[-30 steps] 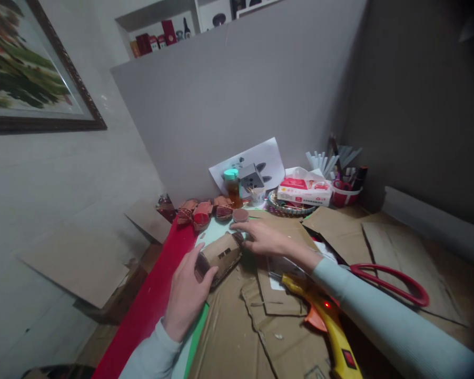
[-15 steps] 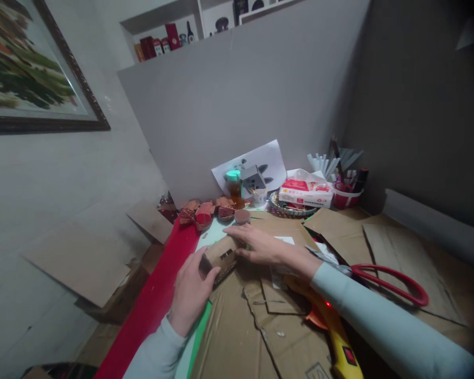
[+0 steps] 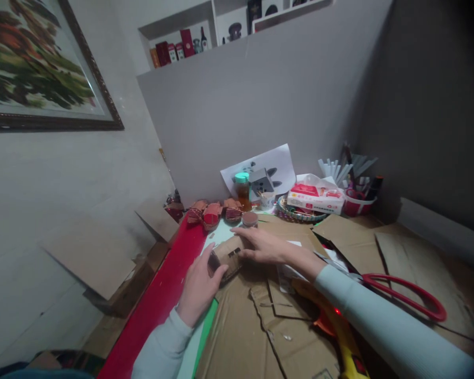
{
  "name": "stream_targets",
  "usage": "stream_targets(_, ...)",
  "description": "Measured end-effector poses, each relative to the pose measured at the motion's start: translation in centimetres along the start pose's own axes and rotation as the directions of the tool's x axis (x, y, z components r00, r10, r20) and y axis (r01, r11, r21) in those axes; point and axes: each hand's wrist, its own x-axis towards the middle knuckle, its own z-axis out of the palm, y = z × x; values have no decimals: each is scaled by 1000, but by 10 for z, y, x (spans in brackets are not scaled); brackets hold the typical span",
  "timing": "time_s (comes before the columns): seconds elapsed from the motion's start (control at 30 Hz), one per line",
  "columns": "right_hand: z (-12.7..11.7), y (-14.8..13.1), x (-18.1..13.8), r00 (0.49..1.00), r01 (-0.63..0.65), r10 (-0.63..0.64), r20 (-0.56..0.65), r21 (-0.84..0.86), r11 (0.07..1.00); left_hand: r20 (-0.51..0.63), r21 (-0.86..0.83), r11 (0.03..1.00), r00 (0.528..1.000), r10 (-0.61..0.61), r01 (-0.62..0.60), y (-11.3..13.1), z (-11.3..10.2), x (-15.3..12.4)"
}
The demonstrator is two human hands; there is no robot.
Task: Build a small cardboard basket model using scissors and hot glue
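Note:
A small cardboard model (image 3: 227, 257) with cut-out slots lies on the table between my hands. My left hand (image 3: 200, 287) cups its near left end, fingers curled round it. My right hand (image 3: 266, 246) rests on its far right side, fingers pressed against the cardboard. Both sleeves are pale blue. A small round brown lid (image 3: 250, 218) sits just beyond my right fingers.
Cardboard sheets (image 3: 260, 326) cover the table, with a red strip (image 3: 161, 300) on the left. A yellow glue gun (image 3: 345, 342) and red scissors (image 3: 411, 295) lie under my right arm. At the back: tissue pack (image 3: 316, 196), jar (image 3: 243, 189), red cup of tools (image 3: 355, 202).
Both hands stay on the cardboard model; it has turned slightly and my right hand has shifted along it. The view has drifted left and down a little.

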Motion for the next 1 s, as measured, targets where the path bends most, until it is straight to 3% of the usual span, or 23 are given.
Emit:
stream_targets(0.33,-2,-6,4,999,29,-31,45,57,998,70,-106,994,997,13,-5,-15,-13,7)
stream_targets(0.5,-7,-19,-2,996,34,-45,74,143,989,180,-316,948,978,107,-45,-31,-33,15)
stream_targets(0.67,-10,-37,-20,991,30,-67,119,286,958,317,-445,895,933,169,-11,-46,-58,16)
stream_targets(0.83,-6,-49,-35,988,66,-125,90,488,870,385,-447,894,908,165,27,-53,-76,14)
stream_targets(1.0,-2,-51,-36,995,52,-90,43,551,833,395,-401,916,906,151,22,-53,-79,15)
